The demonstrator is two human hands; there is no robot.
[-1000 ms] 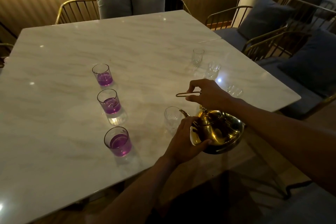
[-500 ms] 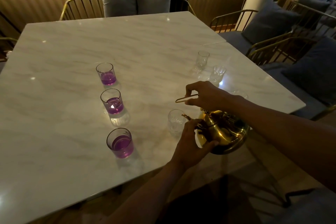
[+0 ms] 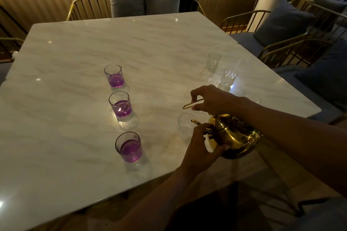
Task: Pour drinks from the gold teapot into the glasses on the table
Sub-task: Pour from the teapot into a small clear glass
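Head camera is looking down across the pale marble table (image 3: 78,155), and the gold teapot (image 3: 234,137) is hanging tilted at about four o'clock from the table's centre, right over the near edge. Right hand (image 3: 212,99) is gripping the thin gold handle (image 3: 191,104) up at the top, thumb and fingers pinched shut on it, with the handle's loop poking out toward nine o'clock. Left hand (image 3: 202,148) is cupping the pot's belly from the seven o'clock side, fingers curled closed against the metal. Spout (image 3: 196,122) is pointing toward nine o'clock and sitting right over the rim of an empty clear glass (image 3: 185,124); whether anything is running from it, I cannot tell in this dim light. Out at nine o'clock from the pot, three tumblers are standing in a row, each part full of purple drink: the near one (image 3: 129,147), the middle one (image 3: 121,104), and the far one (image 3: 114,76). Up at one o'clock, two small stemmed glasses (image 3: 213,62) (image 3: 228,77) are standing empty, and another rim (image 3: 253,98) is peeking out behind the right wrist.
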